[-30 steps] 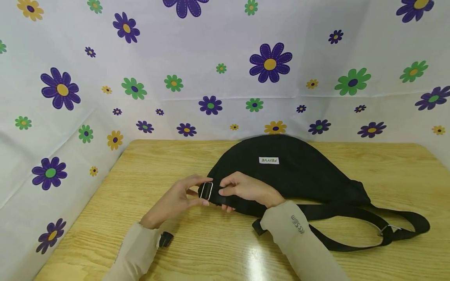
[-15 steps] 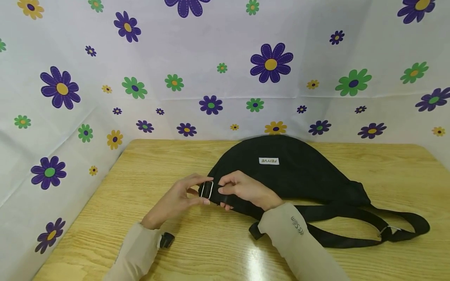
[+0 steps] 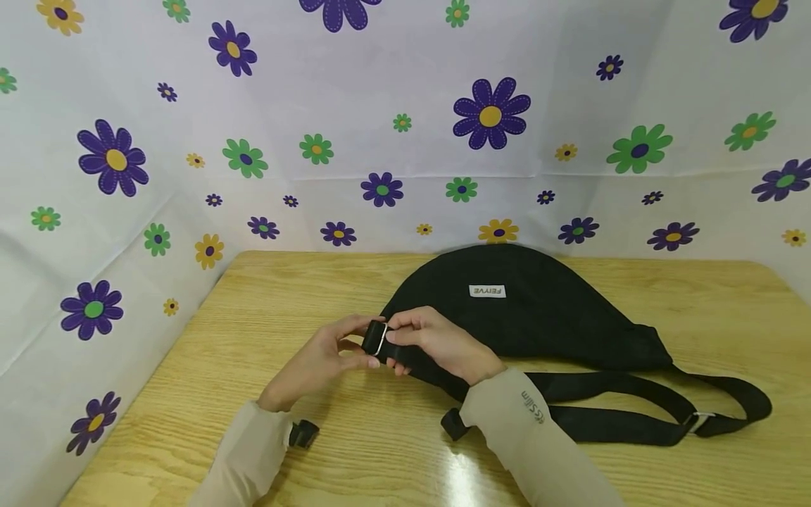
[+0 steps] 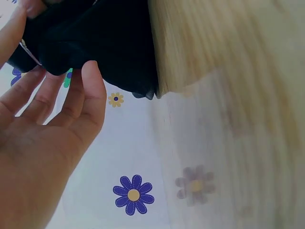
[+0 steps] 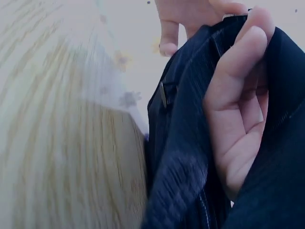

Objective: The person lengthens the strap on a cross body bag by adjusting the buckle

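A black crescent-shaped sling bag (image 3: 526,317) lies on the table in the head view, its white label (image 3: 487,291) upside down. At its left end, my left hand (image 3: 323,359) holds a metal strap slider (image 3: 381,339) between thumb and fingers, with black webbing (image 3: 374,336) looped through it. Just right of the slider, my right hand (image 3: 440,343) pinches the strap. In the left wrist view, fingers (image 4: 93,86) lie against the black fabric (image 4: 114,43). The right wrist view has the right fingers (image 5: 238,57) curled at the strap, and part of the slider is hidden.
The bag's long strap (image 3: 621,425) forms a loop on the wooden table (image 3: 272,289) at right, with a second metal slider (image 3: 700,422). Small black devices sit at the left cuff (image 3: 304,433) and right cuff (image 3: 454,424). A flowered cloth (image 3: 405,151) hangs behind.
Both hands stay at the slider, which has tilted, with the webbing now bulging on its left. My right hand has shifted slightly left, closer to it. The strap loop at right has moved a little.
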`<state>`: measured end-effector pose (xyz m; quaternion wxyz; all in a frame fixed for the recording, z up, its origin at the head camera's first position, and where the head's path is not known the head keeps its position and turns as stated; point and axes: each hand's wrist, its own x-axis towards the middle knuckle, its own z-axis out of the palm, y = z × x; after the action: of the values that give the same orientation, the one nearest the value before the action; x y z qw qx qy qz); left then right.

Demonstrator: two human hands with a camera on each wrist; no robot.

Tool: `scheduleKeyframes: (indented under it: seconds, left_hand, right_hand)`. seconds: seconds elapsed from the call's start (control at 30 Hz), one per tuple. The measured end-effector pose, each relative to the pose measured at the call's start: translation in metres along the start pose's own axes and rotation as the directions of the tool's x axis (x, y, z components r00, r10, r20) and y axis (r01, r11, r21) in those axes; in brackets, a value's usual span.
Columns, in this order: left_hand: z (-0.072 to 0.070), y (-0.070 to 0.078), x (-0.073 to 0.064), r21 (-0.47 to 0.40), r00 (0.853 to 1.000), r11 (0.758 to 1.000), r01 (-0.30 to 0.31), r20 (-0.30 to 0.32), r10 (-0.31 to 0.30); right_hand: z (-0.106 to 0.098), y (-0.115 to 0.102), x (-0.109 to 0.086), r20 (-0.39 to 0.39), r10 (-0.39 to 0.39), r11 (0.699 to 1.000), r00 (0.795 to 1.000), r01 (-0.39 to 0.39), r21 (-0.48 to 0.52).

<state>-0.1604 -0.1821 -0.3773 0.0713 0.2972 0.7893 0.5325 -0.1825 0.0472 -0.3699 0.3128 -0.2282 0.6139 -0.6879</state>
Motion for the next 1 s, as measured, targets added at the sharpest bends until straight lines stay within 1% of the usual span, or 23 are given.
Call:
scheduleKeyframes:
  seconds: [0.1, 0.2, 0.3, 0.37, 0.43, 0.5, 0.63, 0.8, 0.9, 1.0]
  left_hand:
    - [0.000, -0.001, 0.000, 0.009, 1.000, 1.000, -0.005, -0.009, 0.005]
    - [-0.001, -0.002, 0.000, 0.029, 1.000, 1.000, 0.000, -0.028, 0.001]
    - [-0.001, -0.002, -0.001, 0.041, 0.999, 0.999, 0.015, -0.048, -0.013]
    - [-0.001, -0.002, -0.001, 0.045, 0.999, 0.999, 0.014, -0.053, -0.012]
    - [-0.001, -0.002, -0.001, 0.047, 0.999, 0.999, 0.010, -0.053, -0.007]
    - [-0.001, -0.002, -0.001, 0.048, 0.999, 0.999, -0.001, -0.051, 0.004]
    - [-0.001, -0.003, -0.002, 0.049, 0.999, 0.999, -0.017, -0.050, 0.019]
    - [0.001, -0.003, 0.000, 0.093, 0.997, 0.994, -0.062, -0.048, 0.067]
    - [0.001, -0.003, 0.001, 0.108, 0.995, 0.991, -0.081, -0.052, 0.087]
    - [0.002, -0.003, 0.002, 0.122, 0.993, 0.988, -0.092, -0.057, 0.100]
  right_hand:
    - [-0.006, -0.001, -0.002, 0.019, 0.008, 0.999, 1.000, -0.007, -0.042]
    - [-0.016, -0.002, -0.005, 0.054, 0.036, 0.996, 0.998, -0.031, -0.078]
    - [-0.026, -0.004, -0.010, 0.100, 0.059, 0.995, 0.993, -0.050, -0.092]
    - [-0.031, -0.004, -0.012, 0.126, 0.059, 0.993, 0.990, -0.045, -0.107]
    - [-0.033, -0.003, -0.012, 0.143, 0.042, 0.992, 0.989, -0.024, -0.126]
    - [-0.033, -0.002, -0.011, 0.145, 0.027, 0.990, 0.989, -0.006, -0.143]
    - [-0.028, 0.000, -0.007, 0.116, -0.003, 0.986, 0.993, 0.022, -0.168]
    - [-0.012, 0.000, -0.001, 0.031, -0.044, 0.989, 0.999, 0.048, -0.143]
    - [-0.002, -0.001, 0.002, -0.031, -0.074, 0.989, 0.997, 0.069, -0.131]
    - [0.003, -0.002, 0.002, -0.064, -0.072, 0.990, 0.995, 0.064, -0.129]
